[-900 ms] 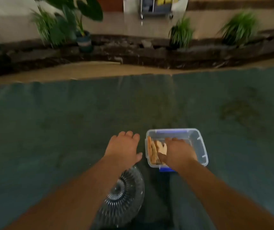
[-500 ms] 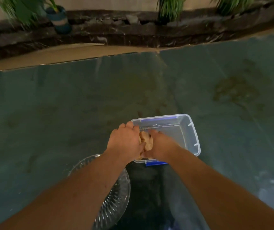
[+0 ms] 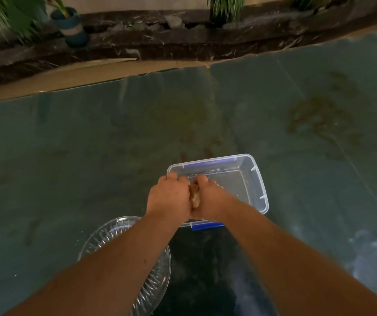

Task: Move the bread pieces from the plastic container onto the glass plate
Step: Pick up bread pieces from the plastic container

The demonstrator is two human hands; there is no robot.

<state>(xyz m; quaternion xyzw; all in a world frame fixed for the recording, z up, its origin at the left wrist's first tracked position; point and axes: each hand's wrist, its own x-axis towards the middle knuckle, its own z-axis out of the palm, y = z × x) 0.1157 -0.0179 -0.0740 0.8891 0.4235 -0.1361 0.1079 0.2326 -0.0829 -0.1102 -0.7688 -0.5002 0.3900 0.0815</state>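
Both hands around bread pieces

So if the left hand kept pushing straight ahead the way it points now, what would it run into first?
Probably the far wall of the plastic container. The left hand points away from the person, its fingers already over the container's left end, clasping the bread pieces against the right hand. Depth is unclear.
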